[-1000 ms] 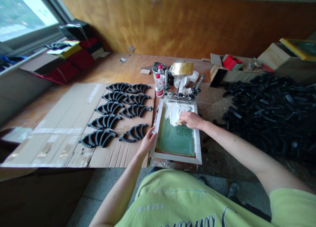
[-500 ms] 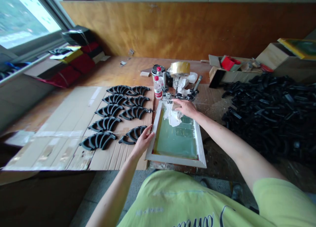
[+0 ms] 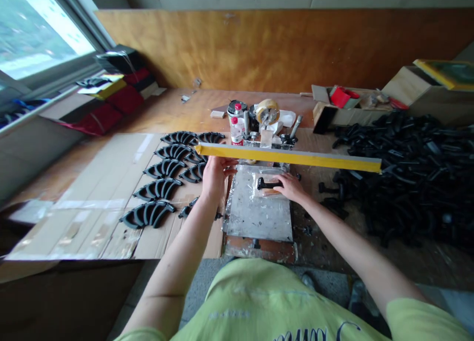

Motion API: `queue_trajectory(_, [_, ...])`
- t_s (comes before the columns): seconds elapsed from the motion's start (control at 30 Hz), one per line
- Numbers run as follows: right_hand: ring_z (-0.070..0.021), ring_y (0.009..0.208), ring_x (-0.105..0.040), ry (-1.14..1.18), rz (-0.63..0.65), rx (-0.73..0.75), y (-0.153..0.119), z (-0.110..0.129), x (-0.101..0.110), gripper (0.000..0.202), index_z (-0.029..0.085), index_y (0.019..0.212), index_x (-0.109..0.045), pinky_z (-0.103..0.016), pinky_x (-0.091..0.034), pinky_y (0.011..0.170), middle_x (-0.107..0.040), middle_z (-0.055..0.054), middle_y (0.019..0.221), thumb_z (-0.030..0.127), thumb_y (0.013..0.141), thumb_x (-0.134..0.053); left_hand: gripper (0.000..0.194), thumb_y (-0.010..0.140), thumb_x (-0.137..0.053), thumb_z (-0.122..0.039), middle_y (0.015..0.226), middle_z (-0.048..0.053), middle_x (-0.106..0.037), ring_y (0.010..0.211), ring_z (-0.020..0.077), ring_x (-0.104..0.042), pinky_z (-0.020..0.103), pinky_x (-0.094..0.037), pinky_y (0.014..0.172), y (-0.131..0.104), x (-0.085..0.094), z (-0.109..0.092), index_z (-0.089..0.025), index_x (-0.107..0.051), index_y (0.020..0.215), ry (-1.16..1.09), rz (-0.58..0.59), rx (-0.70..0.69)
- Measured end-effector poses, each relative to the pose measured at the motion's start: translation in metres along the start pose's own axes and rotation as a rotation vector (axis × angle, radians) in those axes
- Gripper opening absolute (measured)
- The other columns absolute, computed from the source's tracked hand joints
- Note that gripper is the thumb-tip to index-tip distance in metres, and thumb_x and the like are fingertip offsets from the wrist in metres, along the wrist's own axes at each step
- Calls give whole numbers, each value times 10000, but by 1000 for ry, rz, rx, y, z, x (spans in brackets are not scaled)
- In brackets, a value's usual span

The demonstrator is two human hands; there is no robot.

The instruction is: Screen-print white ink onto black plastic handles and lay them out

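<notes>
The framed screen (image 3: 289,158) is tilted up, so its yellow-taped edge faces me across the view. Just below its left part is my left hand (image 3: 217,175), fingers bent near the frame; whether they grip it is partly hidden. My right hand (image 3: 291,187) has its fingers closed on the right end of a black curved part (image 3: 268,184). That part lies on a small raised holder (image 3: 262,193) on the grey base plate (image 3: 257,217).
Rows of black parts (image 3: 148,214) lie on cardboard (image 3: 92,183) at the left. A heap of black parts (image 3: 418,183) covers the right side. Bottles (image 3: 236,128), a tape roll (image 3: 267,112) and clamps stand behind the frame.
The screen has swung up from lying flat, uncovering the base plate. My right hand has moved down from the screen's far end to the black part; my left hand has risen with the frame.
</notes>
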State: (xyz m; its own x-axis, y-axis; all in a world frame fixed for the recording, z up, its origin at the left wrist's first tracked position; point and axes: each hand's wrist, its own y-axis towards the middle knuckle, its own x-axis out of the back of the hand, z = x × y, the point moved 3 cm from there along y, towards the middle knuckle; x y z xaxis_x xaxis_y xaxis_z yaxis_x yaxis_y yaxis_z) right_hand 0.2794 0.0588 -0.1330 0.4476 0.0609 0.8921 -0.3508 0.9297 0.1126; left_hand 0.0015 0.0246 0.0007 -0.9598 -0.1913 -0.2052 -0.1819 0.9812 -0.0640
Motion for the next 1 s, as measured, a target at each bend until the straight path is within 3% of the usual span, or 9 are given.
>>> queue_trajectory(0.2, [-221,960,-536,-55,-71,148,-30,95,-11,149,211,985,-690,-357,-432,877,-632,-74,905,252,895,-578,613,832,-513,-639,1040,141,-697,762,189,-672,244,-484,532,-74,-3,114,-149,-562,1197,-24,191,569])
queue_trajectory(0.3, [-209,981,-553,32,29,414,-48,113,-17,217,255,1094,-665,-354,-442,897,-658,-57,952,271,926,-527,575,835,-484,-644,942,138,-719,735,191,-680,247,-480,528,-101,18,150,-126,-626,1039,-102,72,643])
queue_trajectory(0.37, [-213,1017,-570,60,28,358,-54,78,-11,265,259,1146,-647,-365,-446,921,-674,-65,1034,229,921,-509,588,825,-462,-662,860,134,-724,679,179,-670,241,-463,513,-104,50,159,-114,-657,911,-75,-65,606])
queue_trajectory(0.5, [-294,1035,-603,-239,-54,-397,-54,-80,19,375,162,1100,-676,-411,-463,874,-663,-202,1089,78,786,-488,689,819,-331,-713,783,146,-722,615,169,-647,259,-471,527,-102,147,163,-117,-676,818,185,-393,542])
queue_trajectory(0.57, [-363,880,-647,-267,0,-518,-57,-145,25,346,95,953,-716,-471,-476,755,-674,-273,906,31,666,-533,742,824,-243,-716,719,156,-706,563,174,-625,279,-473,520,-102,191,168,-116,-680,800,344,-493,582])
queue_trajectory(0.63, [-348,751,-663,-262,42,-634,-67,-186,24,344,175,897,-720,-470,-480,676,-685,-203,791,47,624,-556,767,822,-208,-715,620,157,-666,498,183,-589,297,-463,494,-100,220,177,-112,-677,745,441,-532,640])
queue_trajectory(0.7, [-334,733,-667,-241,8,-702,-78,-199,20,324,237,895,-705,-476,-487,672,-695,-154,798,95,638,-566,747,821,-229,-708,527,146,-612,456,198,-560,310,-449,471,-94,235,186,-118,-665,678,484,-532,679])
queue_trajectory(0.83, [-304,923,-655,-90,-217,-534,-73,-150,11,303,226,1018,-663,-460,-496,824,-705,-139,994,204,737,-551,673,842,-272,-664,457,120,-553,428,224,-541,331,-430,450,-80,241,192,-137,-655,671,581,-469,713])
queue_trajectory(1.0, [-259,992,-609,38,-223,-3,-32,-16,-7,272,194,1079,-669,-421,-469,920,-695,-119,1034,241,852,-527,556,849,-352,-622,421,61,-495,405,232,-521,334,-403,435,-71,243,180,-156,-645,772,713,-409,628])
